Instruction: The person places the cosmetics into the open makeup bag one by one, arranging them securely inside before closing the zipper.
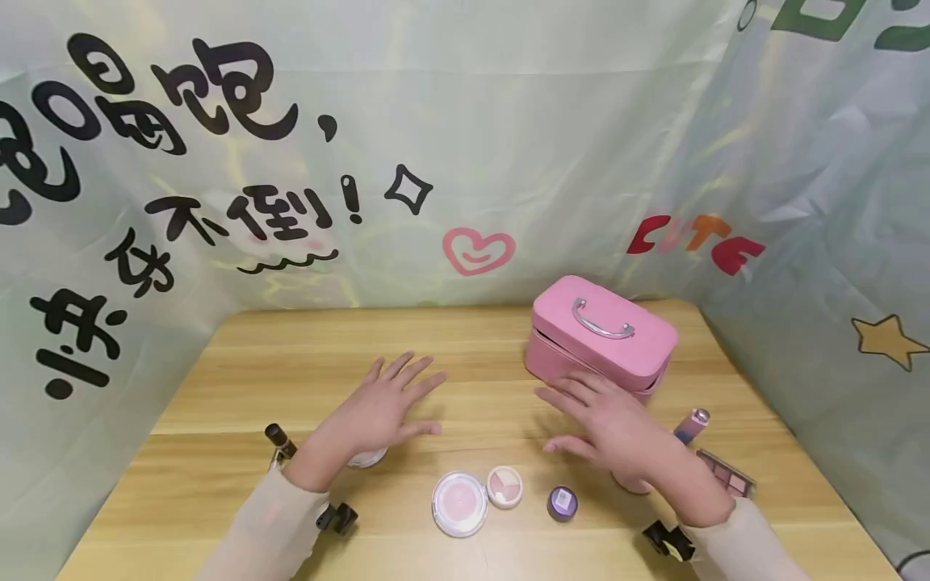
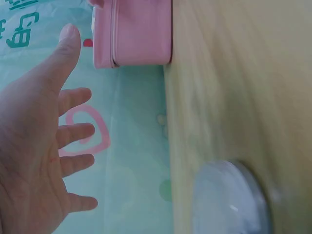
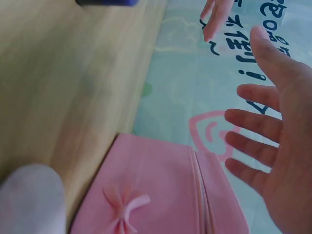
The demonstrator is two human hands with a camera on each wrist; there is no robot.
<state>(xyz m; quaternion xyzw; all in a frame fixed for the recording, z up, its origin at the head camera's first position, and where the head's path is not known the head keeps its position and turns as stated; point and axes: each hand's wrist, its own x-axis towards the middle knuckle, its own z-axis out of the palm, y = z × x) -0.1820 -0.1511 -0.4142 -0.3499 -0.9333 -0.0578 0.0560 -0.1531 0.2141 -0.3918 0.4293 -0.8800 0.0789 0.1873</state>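
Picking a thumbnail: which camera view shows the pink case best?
The head view: most of the pink case shows, lid and handle included, though the right hand hides a lower part. The left wrist view crops the case at the top; the right wrist view shows its bow but crops it below.

Reaches fwd w/ L arm (image 1: 265, 528) from btm L of head view & R arm (image 1: 741, 545) from btm R, both angled inward. Wears pale sleeves (image 1: 250, 541) ending nr wrists (image 1: 316, 464). Holds L hand (image 1: 385, 411) back-side up, fingers (image 1: 424, 388) straight & spread, thumb (image 1: 421, 429) pointing R. Holds R hand (image 1: 606, 420) back-side up too, well apart from L, fingers spread a bit less, thumb pointing L. In L wrist view, shows L palm (image 2: 29, 180) w/ thumb raised clear of other 4; in R wrist view, shows R palm (image 3: 292, 161), thumb likewise clear.
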